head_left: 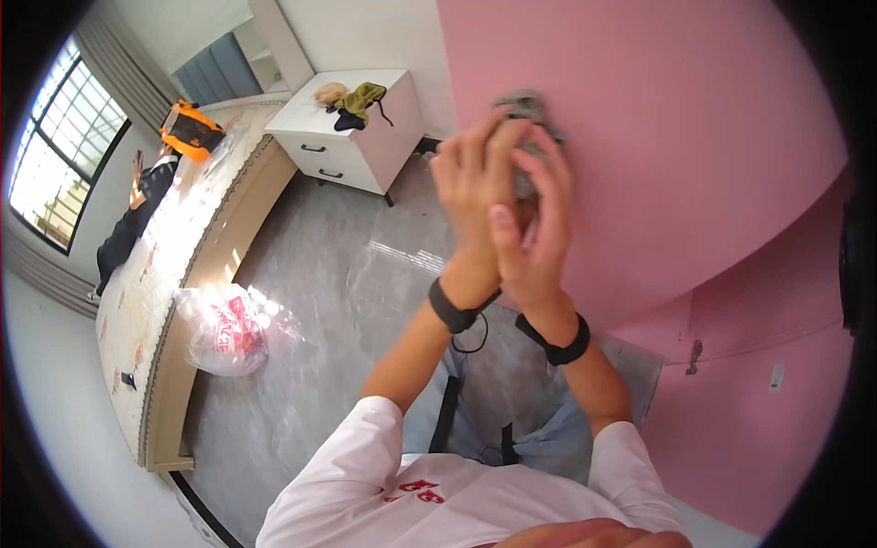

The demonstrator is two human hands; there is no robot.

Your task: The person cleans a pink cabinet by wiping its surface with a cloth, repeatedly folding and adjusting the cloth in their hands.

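Note:
A crumpled grey cloth (pixel 523 105) is bunched up in front of a pink wall surface (pixel 658 164). My left hand (pixel 475 178) bends its fingers round the cloth from the left. On the other side my right hand (pixel 544 205) closes on it too, its thumb lying across toward the left wrist. The two hands overlap, so part of the cloth is hidden between the fingers. Whether the cloth touches the pink surface, I cannot tell. Each wrist wears a black band.
A white two-drawer nightstand (pixel 352 137) carries several fabric items. To the left stands a bed (pixel 206 219), with an orange bag (pixel 192 131) and dark clothed legs of another person (pixel 137 224) beyond. A white plastic bag (pixel 227 333) rests on the grey floor (pixel 320 301).

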